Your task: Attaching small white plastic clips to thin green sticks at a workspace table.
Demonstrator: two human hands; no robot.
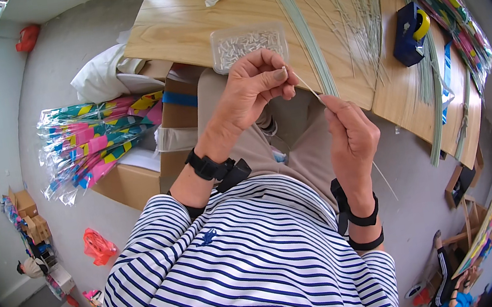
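Observation:
My left hand (pixel 249 84) is closed in a pinch just in front of the plastic box, with a small white piece (pixel 285 69) showing at the fingertips. Between my two hands runs a thin pale rod (pixel 307 86), its upper end meeting the left fingertips. My right hand (pixel 353 133) grips this rod between thumb and fingers, and its tail sticks out below the hand. The clear box (pixel 219 65) on the table holds many short white tubes (pixel 249 44). Right of it lies a bundle of pale green rods (pixel 307 40).
More thin rods (pixel 364 13) lie spread on the wooden table (pixel 178 13), near a blue tape dispenser (pixel 411 35). Colourful plastic-wrapped bundles lie on a carton (pixel 132 184) at left and at the far right. A red bag (pixel 99 246) is on the floor. Other people are in the background.

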